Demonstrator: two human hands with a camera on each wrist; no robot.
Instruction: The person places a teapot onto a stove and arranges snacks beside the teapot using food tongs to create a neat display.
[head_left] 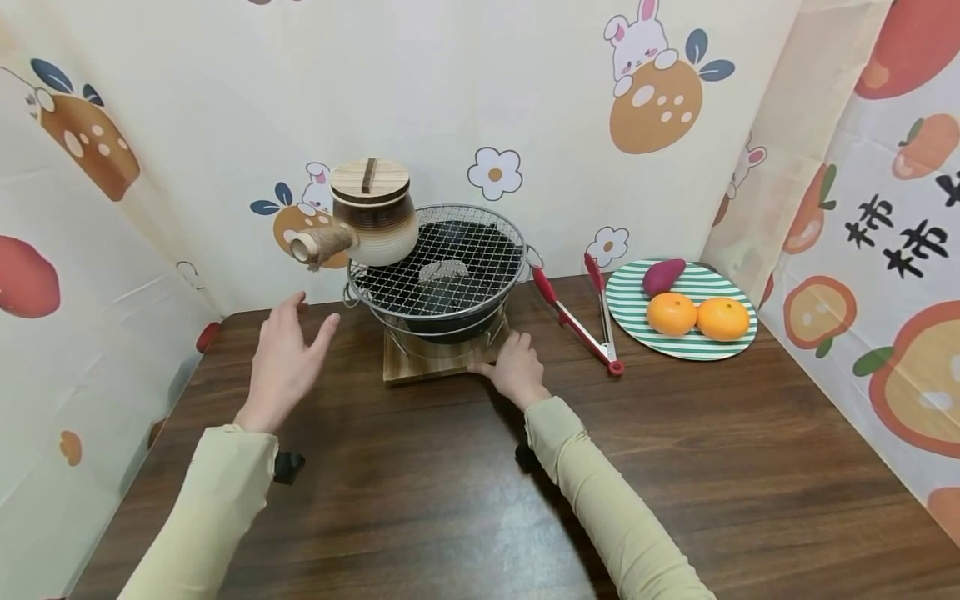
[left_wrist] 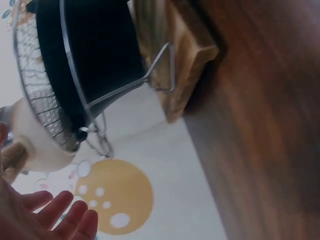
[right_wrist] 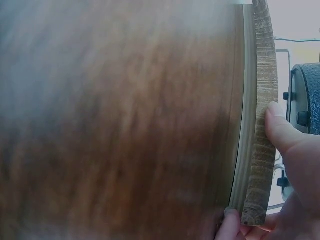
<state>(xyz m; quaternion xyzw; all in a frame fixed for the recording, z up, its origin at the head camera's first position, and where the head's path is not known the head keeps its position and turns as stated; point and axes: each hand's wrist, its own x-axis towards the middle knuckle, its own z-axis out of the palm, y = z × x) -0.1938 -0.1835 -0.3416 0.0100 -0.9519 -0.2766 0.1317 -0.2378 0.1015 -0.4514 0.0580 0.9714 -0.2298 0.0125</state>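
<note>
Wooden board: a square brown board with visible grain [head_left: 420, 368], in the right fingers' grip at its near right corner; the rest of it reaches away to the left of that thumb.
Right hand: the right hand [head_left: 516, 371] is closed in narrowly on the board, its thumb [right_wrist: 287, 130] pressed to the rough-grained edge and other fingers curled around the corner.
Grill: a round black bowl-shaped grill [head_left: 450, 327] in a silver wire stand, resting on the board, just beyond and above the right fingers.
Mesh: a round silver wire grate [head_left: 480, 279] covering the grill, higher than both hands' fingertips.
Pot: a brown-to-cream ceramic pot [head_left: 386, 237] with a flat wooden lid [head_left: 370, 181], standing on the mesh beyond the left fingers; its twine-wrapped tube handle [head_left: 324, 243] points out above them.
Left hand: the left hand [head_left: 283, 362] hangs in the air beside the grill, thumb wide apart from loosely extended fingers, near the handle but apart from it.
Tongs: spread metal tongs with red grips [head_left: 583, 332], lying to the right of the right fingers.
Plate: a green-and-white striped round plate [head_left: 626, 318], farther right of those fingers, bearing two oranges [head_left: 671, 314] and a purple oblong vegetable [head_left: 663, 277].
Table: dark brown wood-grain [head_left: 390, 500], below both hands.
</note>
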